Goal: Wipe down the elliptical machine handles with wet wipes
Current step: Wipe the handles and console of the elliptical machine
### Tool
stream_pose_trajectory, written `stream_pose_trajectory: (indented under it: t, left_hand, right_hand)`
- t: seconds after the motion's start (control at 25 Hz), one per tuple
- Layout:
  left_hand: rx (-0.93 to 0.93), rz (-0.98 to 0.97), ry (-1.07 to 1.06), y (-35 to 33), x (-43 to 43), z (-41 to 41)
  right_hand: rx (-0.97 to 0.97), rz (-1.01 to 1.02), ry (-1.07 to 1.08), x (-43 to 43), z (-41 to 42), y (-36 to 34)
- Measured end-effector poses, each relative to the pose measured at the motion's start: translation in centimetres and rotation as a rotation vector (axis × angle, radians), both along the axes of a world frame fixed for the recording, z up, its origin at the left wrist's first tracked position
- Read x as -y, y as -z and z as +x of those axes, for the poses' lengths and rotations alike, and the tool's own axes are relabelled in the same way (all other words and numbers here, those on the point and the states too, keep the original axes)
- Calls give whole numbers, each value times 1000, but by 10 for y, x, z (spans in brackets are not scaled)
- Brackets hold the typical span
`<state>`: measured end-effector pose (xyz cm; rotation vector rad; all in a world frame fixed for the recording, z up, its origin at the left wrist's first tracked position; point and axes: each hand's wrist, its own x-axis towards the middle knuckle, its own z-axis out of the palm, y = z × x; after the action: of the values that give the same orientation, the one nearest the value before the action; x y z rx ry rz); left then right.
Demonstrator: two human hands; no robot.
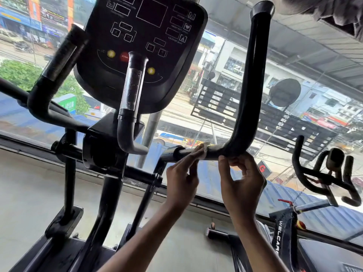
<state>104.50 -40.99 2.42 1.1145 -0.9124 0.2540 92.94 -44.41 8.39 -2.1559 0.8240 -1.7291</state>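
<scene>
Against the black handle [253, 79], left hand [181, 182] pinches a crumpled wipe [203, 151]; right hand [242, 185] clasps its bend.

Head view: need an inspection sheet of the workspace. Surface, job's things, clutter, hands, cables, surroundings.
Surface: grey floor under the elliptical.
Job's things: wet wipe pressed on the horizontal part of the right handle; left handle and centre grip untouched.
Clutter: nothing seen.
Hands: left hand pinches the wet wipe; right hand has its fingers curled under the right handle's bend.
Cables: nothing seen on the elliptical.
Surroundings: console, window onto a street, exercise bike to the right.
</scene>
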Motion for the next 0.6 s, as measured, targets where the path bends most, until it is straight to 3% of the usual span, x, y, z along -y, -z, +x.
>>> stream_pose_trajectory:
  t: [0.12, 0.28, 0.4, 0.6]
  left_hand:
    - [42, -39, 9, -1, -3, -11]
    - [-138, 19, -19, -7, -3, -6]
    - [-74, -109, 62, -43, -18, -22]
    - [-8, -180, 7, -59, -17, -34]
  right_hand:
    - [-13, -9, -4, -1, 0, -2]
    - [-18, 24, -16, -2, -2, -3]
    - [-57, 67, -75, 1, -6, -7]
    - [-127, 131, -133, 1, -19, -13]
